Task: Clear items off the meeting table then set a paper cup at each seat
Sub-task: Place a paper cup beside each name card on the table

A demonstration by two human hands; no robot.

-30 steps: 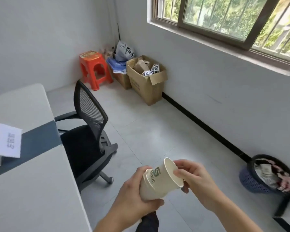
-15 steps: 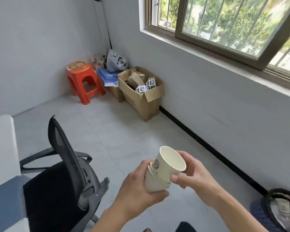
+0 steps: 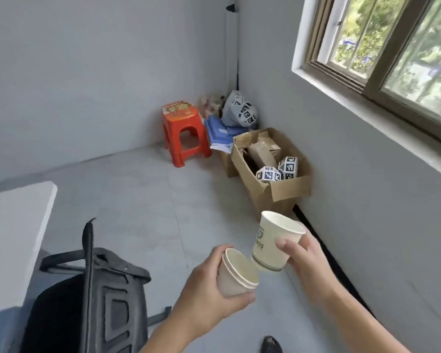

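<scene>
cups point(image 3: 273, 247): matt paper | stool point(image 3: 182, 131): glossy plastic | box point(image 3: 273, 171): cardboard, matt

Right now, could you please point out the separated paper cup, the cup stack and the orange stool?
separated paper cup point(image 3: 270, 247): head view, printed side wall.
cup stack point(image 3: 231, 280): head view, outer wall.
orange stool point(image 3: 180, 112): head view, seat top.

Left hand point(image 3: 209, 289) wrapped around a short stack of nested paper cups point(image 3: 236, 275), tilted with mouths up and to the right; right hand point(image 3: 306, 258) pinching a single paper cup point(image 3: 273, 244) with green print, base just touching the stack's rim. Below left, black office chair point(image 3: 92, 301) beside the white meeting table point(image 3: 13, 225). In the far corner, orange stool point(image 3: 183, 131), open cardboard box point(image 3: 273, 171) holding marker-covered cubes point(image 3: 278, 170), grey bag point(image 3: 239, 110) behind, window point(image 3: 382, 44) upper right.
</scene>
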